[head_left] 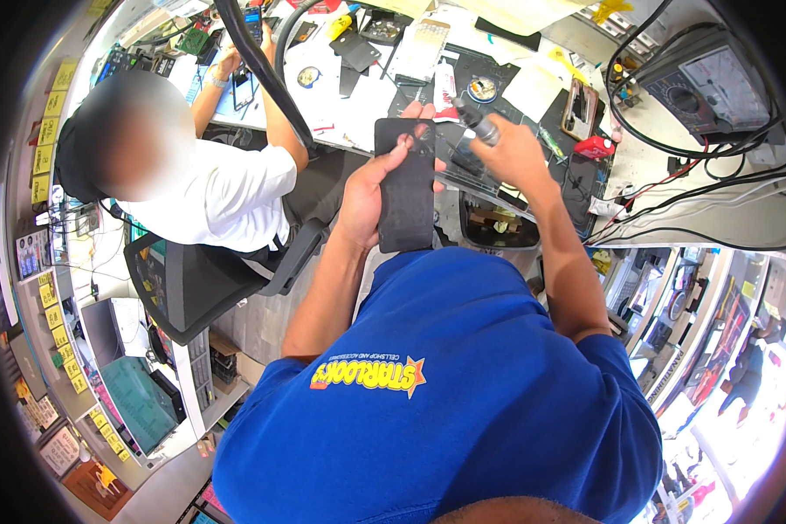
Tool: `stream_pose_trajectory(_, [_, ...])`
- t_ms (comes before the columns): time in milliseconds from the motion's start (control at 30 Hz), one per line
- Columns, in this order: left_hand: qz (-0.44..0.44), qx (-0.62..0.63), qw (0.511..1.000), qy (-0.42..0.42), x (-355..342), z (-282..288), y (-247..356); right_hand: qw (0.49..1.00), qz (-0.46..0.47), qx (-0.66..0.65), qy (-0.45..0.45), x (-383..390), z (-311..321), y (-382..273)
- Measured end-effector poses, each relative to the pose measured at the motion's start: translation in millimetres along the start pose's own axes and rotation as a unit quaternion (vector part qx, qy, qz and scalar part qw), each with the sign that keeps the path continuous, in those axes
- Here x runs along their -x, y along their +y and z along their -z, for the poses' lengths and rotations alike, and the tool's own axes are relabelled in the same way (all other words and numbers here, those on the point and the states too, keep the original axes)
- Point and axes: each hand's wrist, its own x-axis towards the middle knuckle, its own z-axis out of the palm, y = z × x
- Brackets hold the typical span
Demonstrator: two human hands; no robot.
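Observation:
My left hand (367, 194) grips a black phone (408, 205) by its long sides, with the thumb over its upper face and fingertips showing past the far edge. The phone is held up in front of my blue shirt, its dark flat face toward me. To the right, my right hand (513, 157) is closed around a dark cylindrical tool (479, 124) with a metallic collar. Its tip is blurred, so the exact kind is unclear. The tool points up and left, apart from the phone. Beyond it, a white and red tube (444, 91) lies on the bench.
At the left a co-worker in a white shirt (214, 188) sits on a black chair (188, 284), handling a phone. The bench holds a round tin (481, 90), a cased phone (579, 111), a red bottle (595, 147) and an analog multimeter (706, 92). Cables (686, 210) hang at right.

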Motion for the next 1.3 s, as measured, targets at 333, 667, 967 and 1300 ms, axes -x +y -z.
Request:
stream_pose_trajectory(333, [-0.007,-0.080,0.997,0.003,-8.7,0.1,6.8,0.993,0.071,0.070,-0.070,8.1,19.8,-30.0])
stream_pose_trajectory(667, [-0.001,-0.111,0.993,0.030,-7.5,-1.6,5.9,0.994,0.067,0.074,-0.039,6.7,9.3,-24.2])
stream_pose_trajectory(967, [0.009,-0.122,0.992,0.016,-9.3,-2.1,9.6,0.995,0.055,0.061,-0.061,10.3,20.3,-38.0])
stream_pose_trajectory(1300, [0.000,-0.166,0.985,0.047,-10.0,-1.1,3.5,0.994,0.045,0.080,-0.054,6.8,11.6,-36.4])
